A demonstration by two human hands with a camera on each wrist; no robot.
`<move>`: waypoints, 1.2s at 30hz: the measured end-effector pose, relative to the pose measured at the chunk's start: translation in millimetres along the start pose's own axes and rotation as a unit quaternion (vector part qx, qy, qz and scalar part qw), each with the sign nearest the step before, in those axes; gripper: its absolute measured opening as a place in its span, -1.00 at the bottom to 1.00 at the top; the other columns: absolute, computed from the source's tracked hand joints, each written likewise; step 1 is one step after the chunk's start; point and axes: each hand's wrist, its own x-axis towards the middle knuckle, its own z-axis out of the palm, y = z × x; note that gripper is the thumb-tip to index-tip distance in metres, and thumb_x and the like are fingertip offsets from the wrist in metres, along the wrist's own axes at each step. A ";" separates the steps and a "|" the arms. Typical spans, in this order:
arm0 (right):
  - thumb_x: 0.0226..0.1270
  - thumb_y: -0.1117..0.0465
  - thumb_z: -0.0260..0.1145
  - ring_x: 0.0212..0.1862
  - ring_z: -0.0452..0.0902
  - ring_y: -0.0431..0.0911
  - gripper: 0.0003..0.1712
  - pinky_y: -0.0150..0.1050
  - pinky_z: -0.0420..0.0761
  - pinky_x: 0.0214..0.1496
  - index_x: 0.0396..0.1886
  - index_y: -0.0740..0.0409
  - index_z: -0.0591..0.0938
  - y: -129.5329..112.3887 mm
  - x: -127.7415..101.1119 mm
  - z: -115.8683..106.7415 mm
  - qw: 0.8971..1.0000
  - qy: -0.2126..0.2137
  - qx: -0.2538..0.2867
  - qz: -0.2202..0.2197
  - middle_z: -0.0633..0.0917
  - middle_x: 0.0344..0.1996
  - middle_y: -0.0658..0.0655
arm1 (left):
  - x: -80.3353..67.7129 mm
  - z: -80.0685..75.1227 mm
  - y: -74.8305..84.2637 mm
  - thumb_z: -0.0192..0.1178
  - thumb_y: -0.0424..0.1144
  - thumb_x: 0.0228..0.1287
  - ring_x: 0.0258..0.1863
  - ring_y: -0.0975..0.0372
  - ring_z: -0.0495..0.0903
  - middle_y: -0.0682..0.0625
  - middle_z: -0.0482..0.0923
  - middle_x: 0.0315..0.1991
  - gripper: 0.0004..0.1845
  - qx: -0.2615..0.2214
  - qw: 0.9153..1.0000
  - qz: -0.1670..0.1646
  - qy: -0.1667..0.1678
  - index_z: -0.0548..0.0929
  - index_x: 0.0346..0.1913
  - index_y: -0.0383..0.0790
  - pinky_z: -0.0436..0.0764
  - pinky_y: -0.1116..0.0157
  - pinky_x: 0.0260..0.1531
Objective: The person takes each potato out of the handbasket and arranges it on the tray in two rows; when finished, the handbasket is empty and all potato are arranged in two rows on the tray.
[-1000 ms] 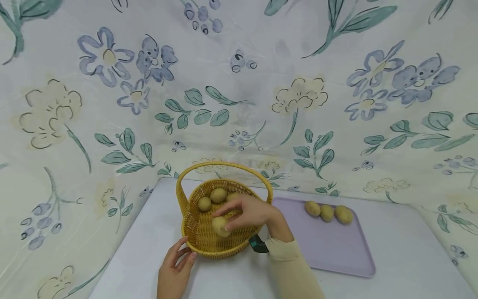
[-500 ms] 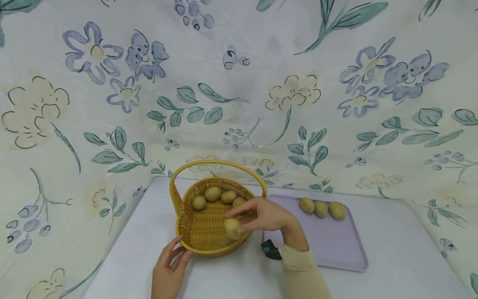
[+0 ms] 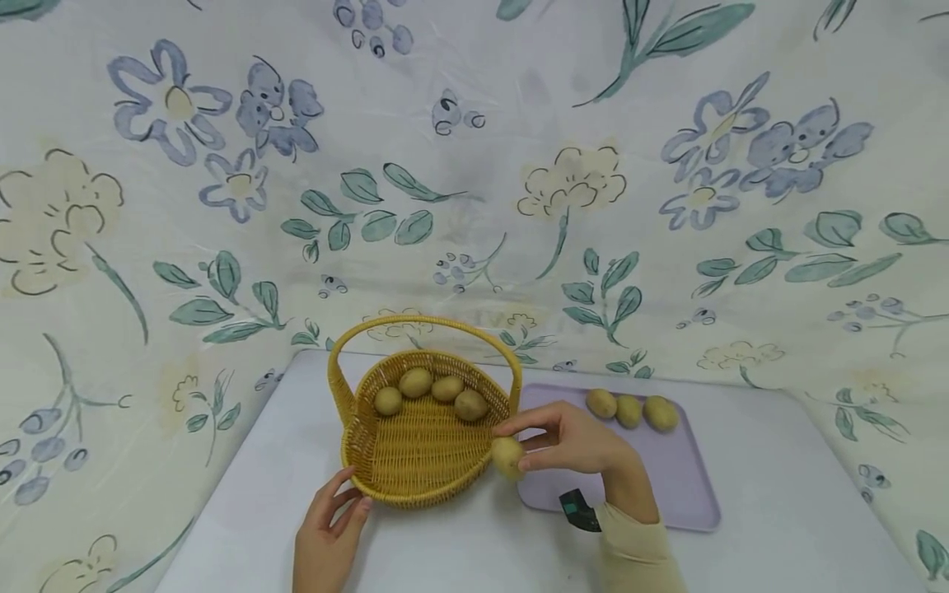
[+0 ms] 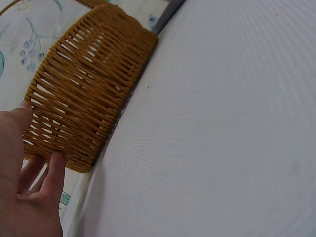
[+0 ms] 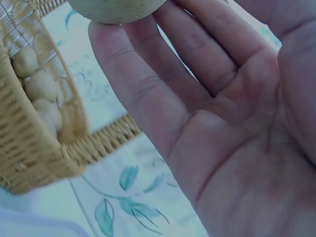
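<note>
My right hand [image 3: 582,441] pinches a potato [image 3: 507,458] between thumb and fingertips, just outside the right front rim of a wicker basket [image 3: 415,498]. In the right wrist view only the lower part of that potato [image 5: 118,11] shows, at the fingertips. Several potatoes [image 3: 415,382] lie along the back of the basket. My left hand [image 3: 326,531] holds the basket's left front edge; its thumb and fingers rest against the woven wall [image 4: 84,84] in the left wrist view. Three more potatoes [image 3: 628,411] sit in a row on a lilac tray [image 3: 652,478].
The tray stands to the right of the basket on a white table [image 3: 445,552]. Over the basket arches a tall fixed handle [image 3: 423,319]. Floral cloth [image 3: 474,181] hangs behind the table and along its sides.
My right hand has carried the potato rightward, from over the basket's interior to beyond its right rim. The left hand stays at the basket's edge. The head view has shifted slightly.
</note>
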 end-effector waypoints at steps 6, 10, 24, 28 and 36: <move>0.19 0.38 0.34 0.11 0.57 -0.17 -0.56 -0.20 0.63 0.17 0.11 0.25 0.58 2.7 -15.2 -6.4 0.999 0.024 -0.021 0.005 0.62 0.08 0.28 | -2.2 -2.1 0.1 0.28 -0.24 0.22 -0.01 0.52 0.48 0.20 0.35 0.20 -0.43 -0.003 1.000 -0.008 0.007 0.40 0.28 0.14 0.58 0.67 -0.09; 0.18 0.39 0.35 0.02 0.60 -0.23 -0.56 -0.28 0.69 0.04 0.10 0.25 0.59 6.4 -25.3 -11.9 0.998 0.053 -0.027 0.017 0.63 0.07 0.24 | -1.7 -3.3 2.1 0.28 -0.24 0.23 0.00 0.52 0.47 0.20 0.35 0.20 -0.43 -0.002 1.000 -0.007 0.005 0.39 0.28 0.15 0.57 0.68 -0.08; 0.20 0.30 0.35 0.15 0.51 -0.24 -0.50 -0.34 0.68 0.02 0.17 0.29 0.53 38.6 -44.5 -29.8 0.980 0.166 -0.013 0.106 0.59 0.09 0.29 | 2.3 -2.7 1.7 0.28 -0.16 0.22 0.02 0.51 0.47 0.21 0.34 0.22 -0.43 0.003 1.000 -0.002 0.000 0.39 0.28 0.18 0.57 0.69 -0.08; 0.18 0.21 0.39 0.18 0.48 -0.14 -0.49 -0.37 0.64 0.06 0.15 0.17 0.56 44.6 -45.9 -31.0 0.969 0.205 -0.028 0.135 0.57 0.13 0.24 | 1.5 -2.1 2.4 0.28 -0.16 0.22 0.01 0.51 0.47 0.20 0.33 0.22 -0.43 0.006 1.000 -0.006 -0.001 0.39 0.29 0.18 0.56 0.69 -0.09; 0.07 0.07 0.47 0.32 0.33 0.05 -0.47 -0.03 0.44 0.32 0.09 0.02 0.61 54.2 -45.9 -36.4 0.930 0.297 -0.045 0.213 0.59 0.12 0.08 | -0.2 -1.7 2.5 0.26 -0.13 0.24 -0.01 0.55 0.46 0.16 0.34 0.21 -0.45 -0.001 1.000 0.014 -0.004 0.39 0.29 0.10 0.57 0.70 -0.10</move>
